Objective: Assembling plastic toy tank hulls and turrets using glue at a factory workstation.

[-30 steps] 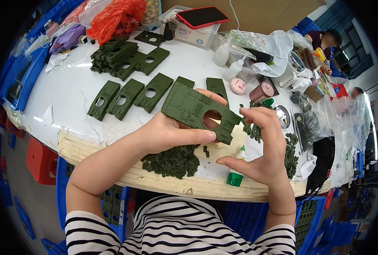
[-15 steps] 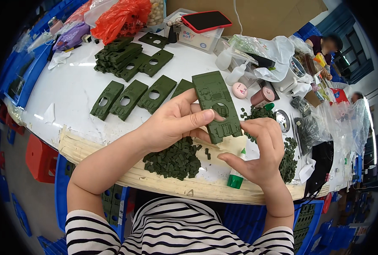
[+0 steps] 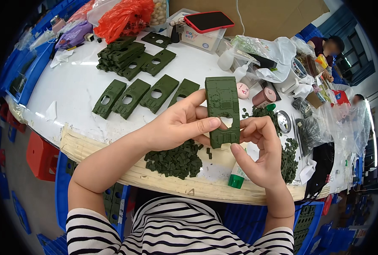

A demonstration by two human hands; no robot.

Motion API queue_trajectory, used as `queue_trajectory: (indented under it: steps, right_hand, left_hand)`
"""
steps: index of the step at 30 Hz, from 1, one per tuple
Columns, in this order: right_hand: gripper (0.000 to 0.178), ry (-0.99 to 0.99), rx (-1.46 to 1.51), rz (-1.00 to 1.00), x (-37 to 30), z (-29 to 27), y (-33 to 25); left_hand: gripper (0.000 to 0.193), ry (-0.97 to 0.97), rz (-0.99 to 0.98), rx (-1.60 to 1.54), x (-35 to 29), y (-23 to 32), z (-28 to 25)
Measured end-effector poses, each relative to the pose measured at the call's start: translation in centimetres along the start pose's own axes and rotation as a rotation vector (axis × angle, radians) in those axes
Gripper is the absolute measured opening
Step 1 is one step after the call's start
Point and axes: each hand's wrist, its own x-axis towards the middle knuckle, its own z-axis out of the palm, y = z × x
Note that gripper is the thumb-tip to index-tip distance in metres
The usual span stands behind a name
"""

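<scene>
Upright over the near edge of the table, a dark green plastic tank-model hull top [image 3: 223,102] with a round hole is held in my left hand [image 3: 184,123]. The thumb lies on its face beside the hole, with the other fingers behind. My right hand [image 3: 261,148] is at the hull's lower right edge. Its fingers are bent and the thumb stands apart near the lower corner; whether the fingertips touch the edge I cannot tell. Below lie a heap of small green plastic pieces [image 3: 174,161] and a green-capped glue tube [image 3: 236,176].
Several more hull tops [image 3: 157,93] lie in a row at left, with a stack of them [image 3: 118,55] behind. A red-edged phone [image 3: 209,21] rests on a clear plastic box. More small pieces [image 3: 288,161], a pink jar [image 3: 264,97] and plastic bags [image 3: 278,55] crowd the right.
The hull top has turned more upright and moved slightly right and down. My right fingers have curled in, and the thumb has risen toward its lower corner.
</scene>
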Motion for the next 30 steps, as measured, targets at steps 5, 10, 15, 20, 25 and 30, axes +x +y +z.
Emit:
queue_trajectory:
  steps: [5,10,15,20,25,30]
  right_hand:
    - [0.032,-0.031,-0.028,0.046,-0.1,0.3,0.2]
    - [0.033,-0.058,-0.053,0.040,0.0,0.4,0.6]
    - [0.034,-0.049,-0.071,0.042,-0.2,0.5,0.7]
    - [0.035,-0.060,-0.080,0.044,-0.2,0.4,0.9]
    - [0.032,-0.075,-0.055,0.035,0.0,0.2,0.4]
    - [0.021,-0.074,0.135,0.112,0.1,-0.3,-0.2]
  left_hand:
    - [0.059,0.004,0.011,0.028,-0.1,-0.6,0.4]
    - [0.059,-0.016,0.020,0.028,-0.3,-0.8,0.8]
    - [0.058,-0.006,0.028,0.051,-0.3,-1.1,0.9]
    - [0.058,-0.006,0.022,0.067,-0.3,-1.1,0.9]
    - [0.059,-0.005,0.020,0.059,-0.4,-0.7,1.0]
    - [0.061,-0.028,-0.011,0.064,-0.4,-0.4,0.8]
